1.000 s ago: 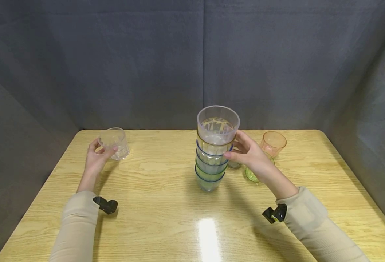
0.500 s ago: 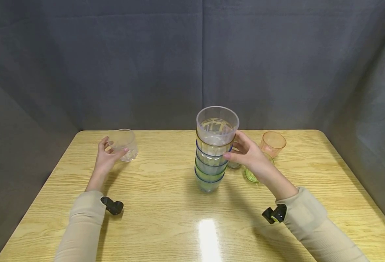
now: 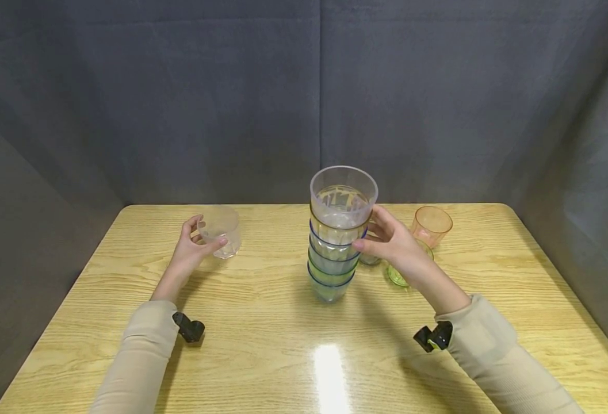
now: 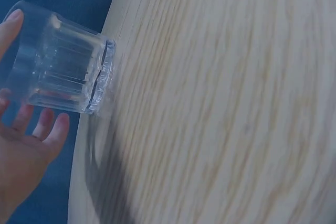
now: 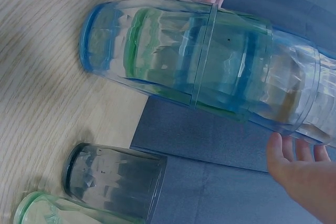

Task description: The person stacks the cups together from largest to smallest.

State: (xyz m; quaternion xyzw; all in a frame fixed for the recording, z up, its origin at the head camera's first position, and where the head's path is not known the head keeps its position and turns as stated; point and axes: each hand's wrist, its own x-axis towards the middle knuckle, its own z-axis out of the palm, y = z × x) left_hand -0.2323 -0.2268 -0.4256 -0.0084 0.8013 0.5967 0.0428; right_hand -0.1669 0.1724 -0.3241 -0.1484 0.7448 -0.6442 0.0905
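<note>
My left hand [image 3: 192,250] grips a clear plastic cup [image 3: 221,231] between thumb and fingers, on the left half of the table. In the left wrist view the clear cup [image 4: 63,61] is upright, its base close over the wood. My right hand [image 3: 394,247] holds the upper part of a tall stack of nested cups [image 3: 332,253], thumb in front and fingers behind. The stack has a clear cup on top, with amber, blue and green rims below. The right wrist view shows the stack [image 5: 173,56] leaning little, with right fingertips [image 5: 275,145] at its upper side.
Behind my right hand stand an orange cup [image 3: 432,227], a green cup [image 3: 398,275] and a grey cup [image 3: 370,257], partly hidden. The wooden table [image 3: 262,333] ends at a dark grey curtain [image 3: 221,103] at the back and sides.
My left hand has moved right with the clear cup, from near the table's left edge toward the stack. The right hand and the stack have stayed in place.
</note>
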